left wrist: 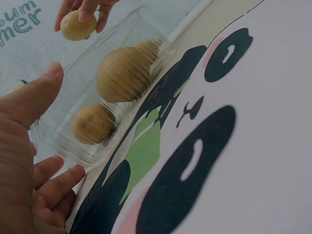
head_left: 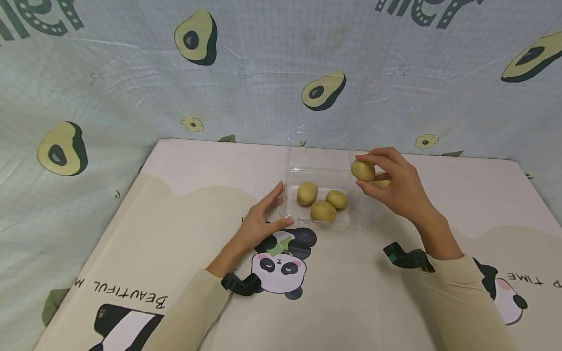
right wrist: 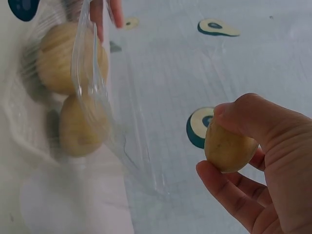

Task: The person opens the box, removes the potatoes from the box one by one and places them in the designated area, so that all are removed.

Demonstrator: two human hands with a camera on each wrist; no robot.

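My right hand (head_left: 395,183) pinches a small yellow potato (head_left: 362,171) between thumb and fingers, raised by the right side of a clear plastic container (head_left: 291,209). Inside the container lie three more potatoes (head_left: 322,211). Its transparent lid (head_left: 320,148) stands raised at the back. Another potato (head_left: 381,184) shows partly behind my right hand, mostly hidden by the fingers. At the container's left side is my left hand (head_left: 259,224), thumb and fingers spread and fairly straight along the wall. In the left wrist view, potatoes (left wrist: 122,73) show through the ribbed plastic.
A pale table cover (head_left: 210,165) with panda prints lies under everything. Behind the table's far edge hangs a light cloth (head_left: 259,97) printed with avocados. Each wrist wears a dark band (head_left: 241,284).
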